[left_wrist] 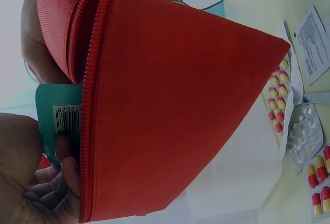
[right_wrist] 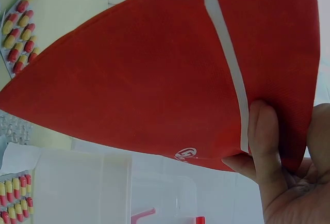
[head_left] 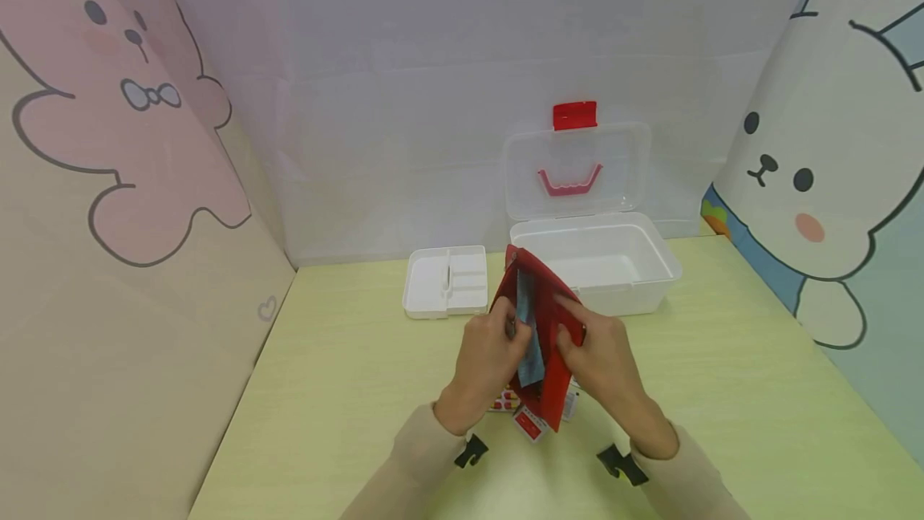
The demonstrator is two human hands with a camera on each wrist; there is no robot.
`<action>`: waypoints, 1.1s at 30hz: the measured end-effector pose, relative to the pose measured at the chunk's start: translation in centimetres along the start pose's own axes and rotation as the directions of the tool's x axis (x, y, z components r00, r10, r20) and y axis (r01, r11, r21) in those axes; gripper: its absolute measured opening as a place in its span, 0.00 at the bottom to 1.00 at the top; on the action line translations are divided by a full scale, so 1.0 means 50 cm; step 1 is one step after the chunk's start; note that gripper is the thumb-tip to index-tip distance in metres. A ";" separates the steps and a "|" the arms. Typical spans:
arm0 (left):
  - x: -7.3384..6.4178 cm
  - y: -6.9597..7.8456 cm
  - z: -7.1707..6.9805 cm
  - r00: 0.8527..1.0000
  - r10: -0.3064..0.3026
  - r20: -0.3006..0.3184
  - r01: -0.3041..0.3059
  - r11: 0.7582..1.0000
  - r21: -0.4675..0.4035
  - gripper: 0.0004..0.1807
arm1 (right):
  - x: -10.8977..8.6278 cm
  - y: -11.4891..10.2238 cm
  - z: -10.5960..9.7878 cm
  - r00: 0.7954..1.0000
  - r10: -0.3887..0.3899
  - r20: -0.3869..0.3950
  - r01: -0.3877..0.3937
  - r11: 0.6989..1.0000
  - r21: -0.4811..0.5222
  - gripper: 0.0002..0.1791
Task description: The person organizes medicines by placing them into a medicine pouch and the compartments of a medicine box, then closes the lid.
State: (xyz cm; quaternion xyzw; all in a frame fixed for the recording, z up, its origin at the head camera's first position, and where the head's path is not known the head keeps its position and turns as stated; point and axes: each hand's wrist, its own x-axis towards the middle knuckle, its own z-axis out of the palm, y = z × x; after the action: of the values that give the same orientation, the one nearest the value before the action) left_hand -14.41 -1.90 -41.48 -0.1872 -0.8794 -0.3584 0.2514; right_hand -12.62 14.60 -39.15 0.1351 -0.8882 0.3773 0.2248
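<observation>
A red zip pouch [head_left: 557,387] is held tilted above the table, its zippered mouth facing up and parted. My right hand [head_left: 602,355] grips one side of it; in the right wrist view, fingers [right_wrist: 265,136] press on the outer face beside a pale stripe. At the mouth, my left hand [head_left: 491,351] pinches a blue-green packet [head_left: 531,363] that stands partly inside the pouch. A barcode shows on this packet [left_wrist: 59,108] in the left wrist view, where curled fingers lie against it. The pouch walls hide the packet's lower part.
Behind the pouch stands a white box [head_left: 624,299] with its clear lid [head_left: 577,151] raised. A white compartment tray [head_left: 426,295] lies to its left. Below the pouch are red-and-yellow capsule blister packs [left_wrist: 320,175], a clear blister pack [left_wrist: 305,133] and a small red-and-white packet [head_left: 530,424].
</observation>
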 end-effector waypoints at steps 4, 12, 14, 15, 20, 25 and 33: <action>-0.002 -0.003 0.007 1.000 -0.011 -0.006 0.011 1.000 0.023 0.07 | -0.001 0.001 0.002 1.000 -0.002 -0.001 0.002 1.000 -0.009 0.22; -0.005 -0.010 0.022 1.000 -0.012 0.022 0.008 0.986 0.166 0.07 | -0.003 -0.001 0.006 1.000 -0.013 0.002 0.013 1.000 0.001 0.21; -0.005 -0.010 0.025 1.000 0.013 0.017 -0.016 0.969 0.247 0.08 | -0.003 -0.003 0.007 1.000 -0.023 -0.002 0.023 1.000 0.004 0.21; -0.006 -0.011 0.027 1.000 0.027 0.015 -0.030 0.959 0.280 0.09 | -0.003 -0.004 0.008 1.000 -0.027 -0.003 0.027 1.000 0.005 0.21; -0.010 -0.013 0.035 0.998 0.068 0.018 -0.069 0.928 0.367 0.09 | -0.004 -0.005 0.009 0.999 -0.032 -0.002 0.032 0.999 0.009 0.21; -0.012 -0.011 0.040 0.996 0.086 0.029 -0.091 0.920 0.380 0.10 | -0.005 -0.004 0.010 0.999 -0.034 0.002 0.034 0.999 0.016 0.21; -0.012 -0.007 0.031 0.998 0.056 0.043 -0.066 0.955 0.291 0.15 | -0.006 0.002 0.009 0.999 -0.047 -0.004 0.047 0.999 0.019 0.21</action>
State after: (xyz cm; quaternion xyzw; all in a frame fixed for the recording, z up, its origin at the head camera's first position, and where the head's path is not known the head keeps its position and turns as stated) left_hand -14.58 -1.10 -42.95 -0.1812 -0.9206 -0.2136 0.2721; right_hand -12.56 14.37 -39.66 0.1576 -0.8807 0.3807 0.2337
